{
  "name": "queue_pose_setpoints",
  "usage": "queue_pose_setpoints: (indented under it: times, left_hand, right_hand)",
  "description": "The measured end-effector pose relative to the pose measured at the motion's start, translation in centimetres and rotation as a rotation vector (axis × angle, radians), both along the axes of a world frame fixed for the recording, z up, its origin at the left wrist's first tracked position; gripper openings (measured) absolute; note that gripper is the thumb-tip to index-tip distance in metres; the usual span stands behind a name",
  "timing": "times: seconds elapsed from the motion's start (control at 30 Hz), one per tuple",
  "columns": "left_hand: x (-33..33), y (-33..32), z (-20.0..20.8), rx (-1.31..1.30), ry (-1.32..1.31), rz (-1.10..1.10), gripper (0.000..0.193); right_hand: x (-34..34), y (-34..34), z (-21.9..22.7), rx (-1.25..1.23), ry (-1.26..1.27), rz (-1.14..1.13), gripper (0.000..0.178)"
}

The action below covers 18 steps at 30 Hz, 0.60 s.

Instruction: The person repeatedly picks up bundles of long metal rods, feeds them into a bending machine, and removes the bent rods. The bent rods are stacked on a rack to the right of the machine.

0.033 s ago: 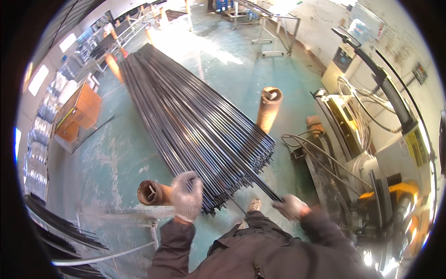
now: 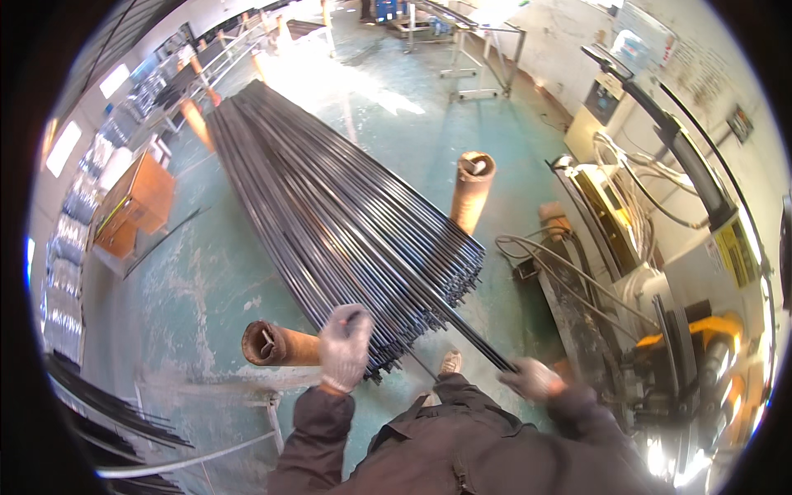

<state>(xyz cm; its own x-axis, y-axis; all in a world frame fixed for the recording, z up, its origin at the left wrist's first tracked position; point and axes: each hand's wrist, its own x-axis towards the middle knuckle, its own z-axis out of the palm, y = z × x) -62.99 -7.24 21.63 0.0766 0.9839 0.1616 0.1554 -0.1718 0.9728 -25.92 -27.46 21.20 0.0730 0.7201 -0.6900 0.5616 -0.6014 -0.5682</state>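
Note:
A wide stack of long dark metal rods [image 2: 330,210] runs from far left toward my legs, its near ends uneven. My right hand [image 2: 532,379], in a pale work glove, is closed round the near ends of a few rods [image 2: 477,337] that stick out past the others. Over the stack's near left corner is my left hand [image 2: 344,348], gloved too, with its fingers curled. Something small and dark shows at its fingertips, too blurred to name. A single thin rod [image 2: 422,365] juts out between my hands toward my foot.
Rusty tube posts stand beside the stack, one near left [image 2: 276,344] and one right [image 2: 473,191]. A machine with yellow parts and hoses [image 2: 615,206] lines the right side. More dark rods [image 2: 107,404] lie at lower left, by a wooden cabinet [image 2: 140,202] farther back.
My right hand has moved a little right and nearer to me, drawing the held rods farther out. My left hand has shifted slightly right, its fingers turned more inward.

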Motion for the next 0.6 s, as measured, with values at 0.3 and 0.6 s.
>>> queue_pose_setpoints:
  times: [0.3,0.6]
  left_hand:
    - [7.5,0.5,-9.5,-1.020,-0.875,-0.345,0.063]
    - [21.1,-8.2,-0.5,-1.134,-0.830,-0.619,0.016]
  right_hand:
    - [-1.6,-36.0,8.0,-0.146,-0.578,-0.409,0.041]
    - [1.0,-50.4,2.1,0.010,-1.163,-0.655,0.010]
